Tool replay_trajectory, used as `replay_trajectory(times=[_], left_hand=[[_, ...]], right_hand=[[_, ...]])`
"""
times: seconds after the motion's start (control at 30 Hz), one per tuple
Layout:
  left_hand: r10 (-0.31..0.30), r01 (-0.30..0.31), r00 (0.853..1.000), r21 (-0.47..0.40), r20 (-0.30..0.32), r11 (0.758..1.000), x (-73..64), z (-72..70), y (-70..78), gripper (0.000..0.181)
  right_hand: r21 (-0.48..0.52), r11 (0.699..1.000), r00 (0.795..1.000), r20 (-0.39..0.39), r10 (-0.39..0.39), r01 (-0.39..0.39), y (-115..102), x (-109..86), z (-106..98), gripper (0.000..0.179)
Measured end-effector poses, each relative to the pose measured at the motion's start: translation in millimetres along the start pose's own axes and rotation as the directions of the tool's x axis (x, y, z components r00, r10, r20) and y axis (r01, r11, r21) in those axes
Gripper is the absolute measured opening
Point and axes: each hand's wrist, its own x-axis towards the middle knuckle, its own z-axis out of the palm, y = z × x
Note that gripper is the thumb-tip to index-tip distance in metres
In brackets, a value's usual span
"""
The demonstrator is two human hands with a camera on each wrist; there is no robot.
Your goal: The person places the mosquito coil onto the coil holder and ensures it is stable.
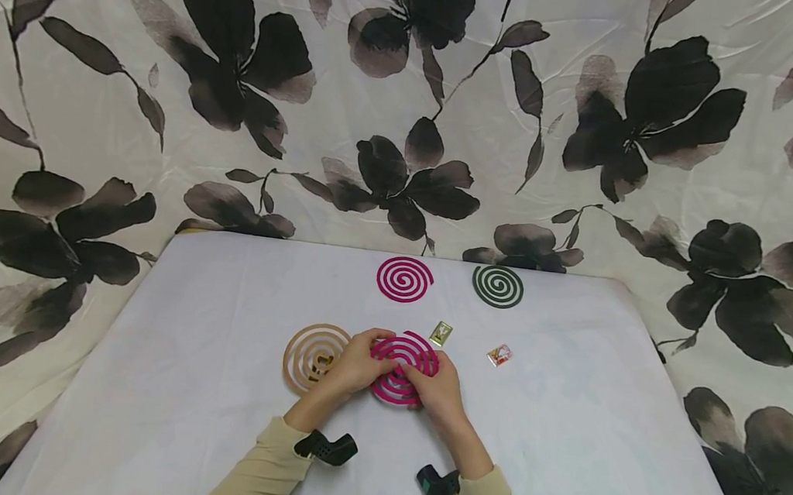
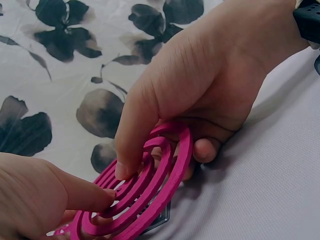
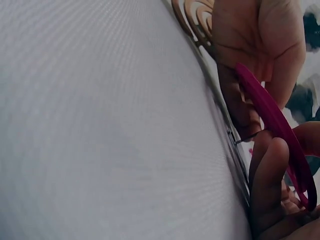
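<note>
A pink mosquito coil (image 1: pixel 393 399) is held tilted over the white tabletop between both hands. My left hand (image 1: pixel 362 363) grips its left side, thumb on top near the centre and fingers underneath. From the right, my right hand (image 1: pixel 443 391) grips the opposite edge, its thumb also reaching the middle of the spiral. Under the coil, a dark metal piece (image 2: pixel 162 217) partly shows in the left wrist view; a thin metal prong (image 3: pixel 242 140) appears near the fingertips in the right wrist view. The coil hides most of this metal.
Left of the hands lies a tan mosquito coil (image 1: pixel 295 347) with a small gold-coloured piece (image 1: pixel 321 363) on it. Farther back are another pink coil (image 1: pixel 404 279) and a green coil (image 1: pixel 498 287). A gold packet (image 1: pixel 441 333) and a red packet (image 1: pixel 500 355) lie to the right.
</note>
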Motion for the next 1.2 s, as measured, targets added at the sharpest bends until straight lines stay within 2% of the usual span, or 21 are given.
replay_trajectory(times=[0.13, 0.43, 0.7, 0.83, 1.0, 1.1, 1.2], left_hand=[[0.005, -0.005, 1.0, 0.007, 0.0, 1.0, 0.2, -0.2, 0.3, 0.045], [-0.03, 0.03, 1.0, -0.028, 0.011, 0.999, 0.2, 0.2, 1.0, 0.045], [-0.052, 0.053, 0.999, -0.051, 0.011, 0.997, -0.6, 0.0, 4.7, 0.042], [-0.037, 0.037, 0.999, -0.064, -0.001, 0.997, 2.5, -1.0, 10.4, 0.044], [-0.043, 0.042, 0.999, -0.113, -0.006, 0.993, 5.4, -9.2, 20.5, 0.045], [-0.057, 0.055, 0.998, -0.102, -0.012, 0.993, 9.4, -17.5, 24.8, 0.044], [-0.045, 0.044, 0.999, -0.082, -0.007, 0.996, 15.9, -26.5, 31.0, 0.043]], right_hand=[[-0.005, 1.0, 1.0, 0.017, 0.01, -0.01, -1.8, -1.0, -1.9, 0.043], [-0.126, 0.992, 0.998, 0.067, 0.013, -0.004, -4.5, -2.4, -16.9, 0.043], [-0.222, 0.975, 0.999, 0.05, 0.009, 0.003, -9.2, -2.2, -35.8, 0.032], [-0.264, 0.964, 0.999, 0.048, 0.001, 0.012, -13.2, -0.9, -43.8, 0.028], [-0.259, 0.966, 0.998, 0.061, -0.009, 0.024, -18.5, 0.7, -51.9, 0.024], [-0.25, 0.968, 0.998, 0.062, -0.011, 0.026, -21.8, 3.5, -55.2, 0.021], [-0.245, 0.969, 0.998, 0.047, -0.031, 0.042, -27.9, 8.9, -58.3, 0.019]])
